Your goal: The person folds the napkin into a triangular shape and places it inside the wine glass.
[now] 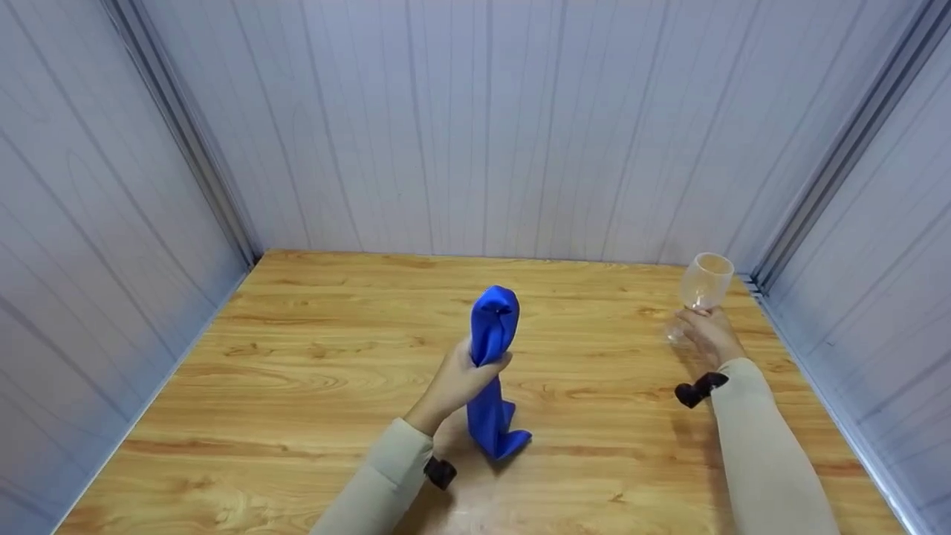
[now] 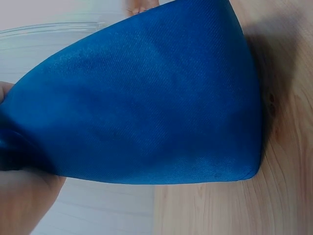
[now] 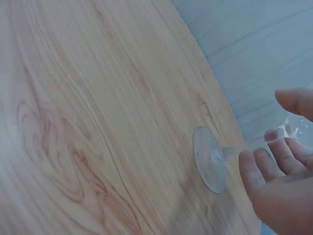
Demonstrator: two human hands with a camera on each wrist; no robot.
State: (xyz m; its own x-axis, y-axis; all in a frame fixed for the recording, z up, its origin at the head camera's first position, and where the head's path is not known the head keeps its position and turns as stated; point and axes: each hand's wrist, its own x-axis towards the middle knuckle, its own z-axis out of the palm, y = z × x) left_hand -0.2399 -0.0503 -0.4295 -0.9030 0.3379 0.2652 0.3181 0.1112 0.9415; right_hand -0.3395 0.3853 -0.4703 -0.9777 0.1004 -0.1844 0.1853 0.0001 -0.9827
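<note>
My left hand (image 1: 462,379) grips a folded blue cloth (image 1: 487,416) around its middle, over the centre of the table. A looped end stands above the fist, and the lower part hangs down with its corners flaring out. In the left wrist view the cloth (image 2: 146,107) fills most of the picture and covers much of the hand. At the right, a clear stemmed wine glass (image 1: 704,282) is upright. My right hand (image 1: 712,334) is at its stem, just under the bowl. The right wrist view shows loosely bent fingers (image 3: 266,169) beside the stem, thumb apart, near the glass's round foot (image 3: 210,159).
The wood-grain table (image 1: 312,401) is enclosed by pale panelled walls (image 1: 461,134) at the back and both sides. The glass is near the table's back right corner, close to the right wall (image 1: 877,312). Dark straps (image 1: 440,472) are on both wrists.
</note>
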